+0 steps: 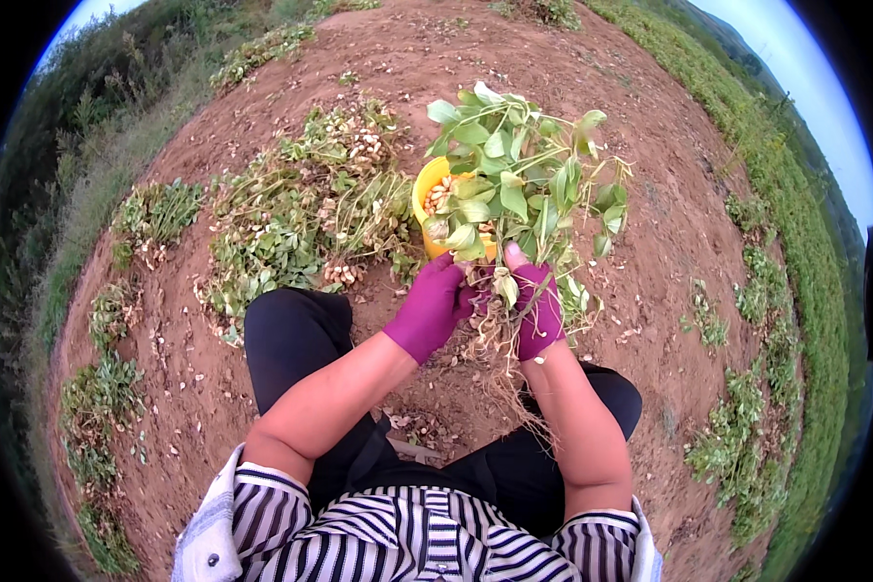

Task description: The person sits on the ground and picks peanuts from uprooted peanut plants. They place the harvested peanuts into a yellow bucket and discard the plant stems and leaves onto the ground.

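Note:
A leafy peanut plant (513, 182) stands upright between my hands, its leaves up and its thin roots (516, 396) trailing below. My right hand (538, 313), in a purple glove with a bare thumb tip, grips its stems near the base. Curled in against the root end from the left is my left hand (429, 305), also gloved in purple; its fingertips are partly hidden among roots and withered leaves. Just beyond, a yellow bucket (431, 233) holds picked peanut pods (439, 193). The plant's leaves cover much of its opening.
A heap of uprooted peanut plants (291, 218) with pods showing lies left of the bucket. More plants lie in rows at the left (102, 407) and right (735, 436). My bent knees (295, 342) flank the reddish soil (436, 393) under my hands.

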The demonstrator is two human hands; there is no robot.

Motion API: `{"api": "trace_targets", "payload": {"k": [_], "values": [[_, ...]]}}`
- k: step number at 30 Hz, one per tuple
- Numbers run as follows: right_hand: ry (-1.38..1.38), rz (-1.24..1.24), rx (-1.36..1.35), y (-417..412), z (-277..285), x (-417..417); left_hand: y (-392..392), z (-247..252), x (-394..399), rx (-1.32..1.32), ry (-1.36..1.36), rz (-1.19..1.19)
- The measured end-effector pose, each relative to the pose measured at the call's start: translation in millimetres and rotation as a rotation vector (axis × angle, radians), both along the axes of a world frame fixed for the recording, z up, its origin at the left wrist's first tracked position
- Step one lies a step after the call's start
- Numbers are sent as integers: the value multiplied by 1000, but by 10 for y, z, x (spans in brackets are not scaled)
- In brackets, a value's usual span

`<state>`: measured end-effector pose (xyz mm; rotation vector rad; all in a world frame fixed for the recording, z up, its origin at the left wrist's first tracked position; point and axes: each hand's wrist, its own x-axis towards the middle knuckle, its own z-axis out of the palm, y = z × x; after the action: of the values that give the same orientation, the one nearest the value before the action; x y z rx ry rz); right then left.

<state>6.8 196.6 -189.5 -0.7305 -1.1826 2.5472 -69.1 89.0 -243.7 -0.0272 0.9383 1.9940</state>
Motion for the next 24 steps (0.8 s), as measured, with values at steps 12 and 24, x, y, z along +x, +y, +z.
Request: {"api": "trace_targets", "payload": {"k": [12, 24], "values": [[-9, -188, -55, 387, 140, 168, 110, -529, -546, -317, -170, 44], [115, -204, -220, 463, -146, 50, 279, 186, -1045, -501, 541, -381]]}}
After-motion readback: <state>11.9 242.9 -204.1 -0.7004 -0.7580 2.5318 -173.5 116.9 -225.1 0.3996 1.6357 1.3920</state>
